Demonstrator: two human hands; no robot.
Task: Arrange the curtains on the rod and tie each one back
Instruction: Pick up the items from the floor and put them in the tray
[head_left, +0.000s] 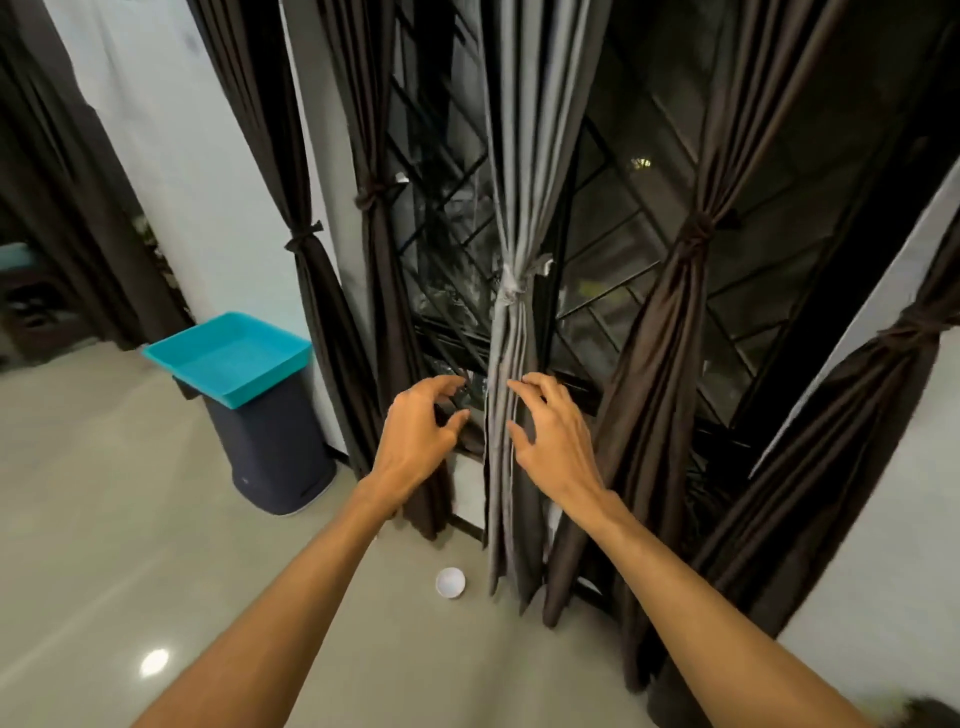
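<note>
Both left hand (415, 434) and right hand (551, 441) flank the tied grey curtain (514, 208), fingers spread.

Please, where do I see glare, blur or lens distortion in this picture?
Head view: a bright glare spot on the floor; the wide-angle lens bows the outer brown curtains outward; the grey curtain looks slightly blurred near the top; the window is dark.

The grey curtain (511, 156) and brown curtains (670, 322) are cut off by the top edge. The tie (514, 283) on the grey curtain is blurred; knot form indeterminate. Contact between right hand (550, 444) and grey curtain: cannot tell. Dark object (930, 714), bottom right corner: cut off, unidentifiable.
</note>
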